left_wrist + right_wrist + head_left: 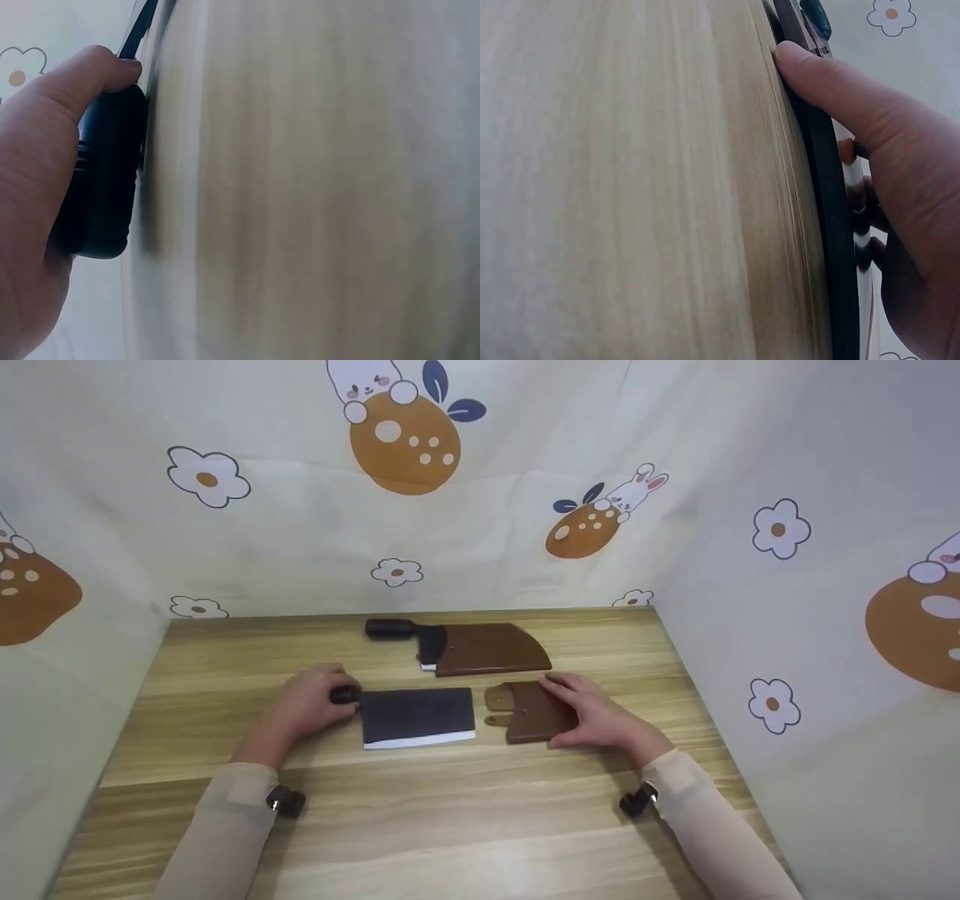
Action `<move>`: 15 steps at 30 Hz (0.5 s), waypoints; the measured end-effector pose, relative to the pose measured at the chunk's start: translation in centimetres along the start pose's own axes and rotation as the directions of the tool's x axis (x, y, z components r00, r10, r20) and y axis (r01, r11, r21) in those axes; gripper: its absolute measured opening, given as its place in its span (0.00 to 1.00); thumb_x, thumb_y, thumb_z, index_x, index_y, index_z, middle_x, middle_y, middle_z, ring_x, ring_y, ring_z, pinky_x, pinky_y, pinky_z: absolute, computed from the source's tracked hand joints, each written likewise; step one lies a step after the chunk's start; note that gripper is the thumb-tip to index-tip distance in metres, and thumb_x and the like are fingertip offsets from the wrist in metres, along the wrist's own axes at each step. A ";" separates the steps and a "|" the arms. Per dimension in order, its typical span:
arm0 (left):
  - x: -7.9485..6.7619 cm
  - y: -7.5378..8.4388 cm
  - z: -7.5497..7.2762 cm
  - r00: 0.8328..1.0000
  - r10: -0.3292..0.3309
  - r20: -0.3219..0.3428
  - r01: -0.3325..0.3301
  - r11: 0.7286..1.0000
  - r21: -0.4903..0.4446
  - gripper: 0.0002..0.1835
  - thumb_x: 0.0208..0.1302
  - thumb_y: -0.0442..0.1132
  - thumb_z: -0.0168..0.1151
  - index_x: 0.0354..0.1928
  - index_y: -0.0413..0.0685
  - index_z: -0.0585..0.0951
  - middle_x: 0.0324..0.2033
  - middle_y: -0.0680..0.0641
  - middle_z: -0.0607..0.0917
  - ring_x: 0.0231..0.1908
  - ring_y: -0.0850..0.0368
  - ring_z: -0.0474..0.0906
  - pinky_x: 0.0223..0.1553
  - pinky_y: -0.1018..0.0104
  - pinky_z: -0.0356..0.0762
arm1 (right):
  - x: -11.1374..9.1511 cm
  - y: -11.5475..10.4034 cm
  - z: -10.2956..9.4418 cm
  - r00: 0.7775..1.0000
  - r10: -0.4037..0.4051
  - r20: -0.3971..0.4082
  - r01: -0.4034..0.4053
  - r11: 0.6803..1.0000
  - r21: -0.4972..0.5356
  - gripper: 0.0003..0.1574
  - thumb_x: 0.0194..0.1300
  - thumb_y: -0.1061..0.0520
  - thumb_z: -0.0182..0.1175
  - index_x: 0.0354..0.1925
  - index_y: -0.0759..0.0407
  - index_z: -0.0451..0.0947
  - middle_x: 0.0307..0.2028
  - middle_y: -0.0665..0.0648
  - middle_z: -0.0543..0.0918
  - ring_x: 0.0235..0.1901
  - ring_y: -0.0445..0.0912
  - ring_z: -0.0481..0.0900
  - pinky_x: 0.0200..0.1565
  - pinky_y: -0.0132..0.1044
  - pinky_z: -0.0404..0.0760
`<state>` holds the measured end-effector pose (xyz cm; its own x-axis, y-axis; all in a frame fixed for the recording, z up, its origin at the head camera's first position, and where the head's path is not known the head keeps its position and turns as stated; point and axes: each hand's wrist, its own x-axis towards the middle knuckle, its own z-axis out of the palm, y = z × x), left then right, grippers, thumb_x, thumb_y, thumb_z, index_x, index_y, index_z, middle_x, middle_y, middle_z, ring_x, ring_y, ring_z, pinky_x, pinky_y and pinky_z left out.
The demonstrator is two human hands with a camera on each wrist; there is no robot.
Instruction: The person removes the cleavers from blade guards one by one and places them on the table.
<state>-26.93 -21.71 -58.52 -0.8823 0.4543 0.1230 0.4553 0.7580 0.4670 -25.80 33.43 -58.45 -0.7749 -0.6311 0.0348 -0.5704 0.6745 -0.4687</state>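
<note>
A bare cleaver point(418, 714) with a dark blade and a bright edge towards me lies flat on the table. My left hand point(311, 701) grips its black handle point(105, 180), the thumb laid along it in the left wrist view. To the right of the blade is a brown leather knife sheath point(536, 716), its two strap tabs facing the cleaver. My right hand point(596, 716) spans this sheath, fingers at the far edge and thumb at the near edge. In the right wrist view, the thumb point(810, 67) presses against the sheath's dark side.
Behind both lies a second cleaver, its black handle point(390, 628) to the left and its blade mostly inside another brown sheath point(495, 649). The wood-grain table point(420, 825) is enclosed by pale printed cloth point(300, 540) at the back and both sides.
</note>
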 end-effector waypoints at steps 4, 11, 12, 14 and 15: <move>0.0 -0.1 -0.1 1.000 -0.009 0.017 0.009 1.000 -0.006 0.17 0.65 0.42 0.80 0.54 0.46 0.91 0.48 0.45 0.86 0.52 0.41 0.84 0.58 0.38 0.81 | 0.0 -0.1 -0.1 1.000 -0.002 -0.005 0.002 1.000 0.016 0.73 0.53 0.35 0.87 0.85 0.58 0.64 0.83 0.64 0.63 0.81 0.61 0.60 0.77 0.61 0.66; 0.0 -0.1 -0.2 0.999 -0.017 0.030 0.017 1.000 -0.017 0.18 0.65 0.43 0.80 0.55 0.48 0.91 0.48 0.47 0.86 0.52 0.42 0.84 0.59 0.37 0.80 | 0.0 -0.1 -0.1 1.000 0.009 0.001 -0.009 1.000 0.018 0.75 0.51 0.34 0.88 0.85 0.57 0.64 0.83 0.62 0.64 0.81 0.60 0.59 0.78 0.60 0.65; 0.1 -0.1 -0.2 0.999 -0.016 0.030 0.017 1.000 -0.018 0.18 0.65 0.43 0.80 0.55 0.48 0.91 0.48 0.47 0.86 0.52 0.42 0.84 0.59 0.37 0.80 | 0.1 -0.1 -0.1 1.000 0.010 0.002 -0.010 1.000 0.019 0.75 0.51 0.34 0.88 0.85 0.57 0.64 0.83 0.62 0.64 0.81 0.60 0.59 0.78 0.60 0.64; 0.0 0.0 -0.2 0.999 -0.019 0.030 0.020 1.000 -0.018 0.18 0.65 0.43 0.80 0.55 0.48 0.91 0.48 0.47 0.87 0.53 0.41 0.84 0.60 0.37 0.80 | 0.1 0.0 -0.1 1.000 0.015 0.005 -0.015 1.000 0.018 0.76 0.50 0.33 0.88 0.86 0.56 0.63 0.83 0.62 0.63 0.81 0.59 0.59 0.78 0.60 0.64; 0.0 0.0 -0.3 0.999 -0.024 0.031 0.025 1.000 -0.017 0.19 0.65 0.44 0.80 0.55 0.48 0.91 0.48 0.47 0.87 0.53 0.41 0.84 0.60 0.37 0.80 | 0.1 0.0 -0.1 1.000 0.016 0.005 -0.016 1.000 0.019 0.76 0.50 0.32 0.88 0.86 0.56 0.63 0.83 0.62 0.63 0.81 0.59 0.59 0.78 0.60 0.64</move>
<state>-26.98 -21.84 -58.26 -0.8890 0.4499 0.0847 0.4313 0.7610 0.4846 -25.89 33.41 -58.37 -0.7826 -0.6221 0.0229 -0.5526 0.6772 -0.4859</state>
